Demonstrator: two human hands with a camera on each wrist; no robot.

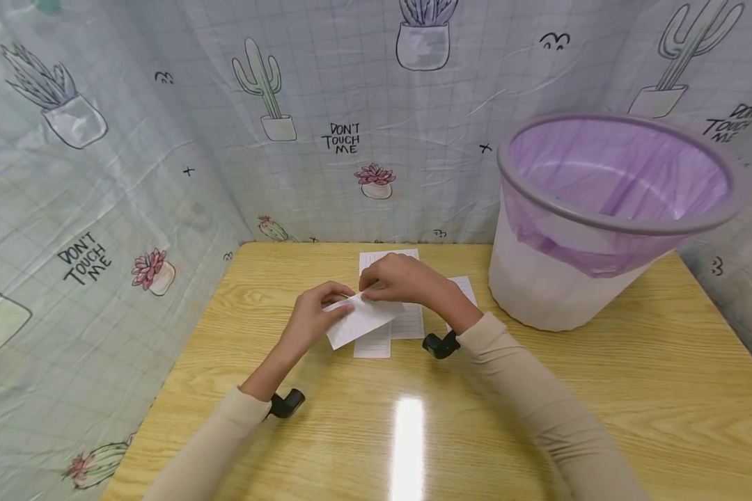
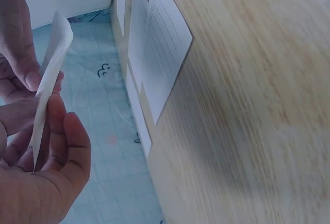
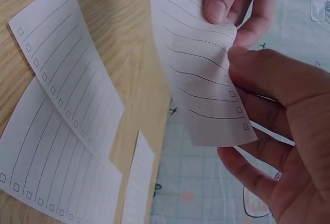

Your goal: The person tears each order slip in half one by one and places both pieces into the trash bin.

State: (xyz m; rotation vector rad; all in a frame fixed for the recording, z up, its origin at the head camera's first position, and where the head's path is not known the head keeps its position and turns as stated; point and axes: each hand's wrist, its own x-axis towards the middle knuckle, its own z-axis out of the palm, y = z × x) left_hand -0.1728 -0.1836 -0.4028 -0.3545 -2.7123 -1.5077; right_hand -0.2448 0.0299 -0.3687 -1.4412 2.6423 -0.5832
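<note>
A lined paper slip with small checkboxes point(image 3: 198, 74) is held up above the table between both hands. My left hand point(image 1: 310, 316) pinches one end, thumb on its face and fingers behind, as the left wrist view shows. Close beside it, my right hand point(image 1: 401, 278) pinches the checkbox edge between thumb and fingers. The slip bends slightly along its length. Beneath the hands, more lined slips point(image 1: 407, 323) lie on the table, some overlapping. In the right wrist view two overlapping slips point(image 3: 67, 74) show their checkbox rows, with another slip point(image 3: 138, 177) farther off.
A large white bin point(image 1: 539, 278) with a purple liner stands at the table's back right. The wooden table point(image 1: 326, 431) meets a curtain point(image 1: 313, 90) printed with cacti along its back and left edges. A black wrist mount point(image 1: 441, 344) hangs under the right wrist.
</note>
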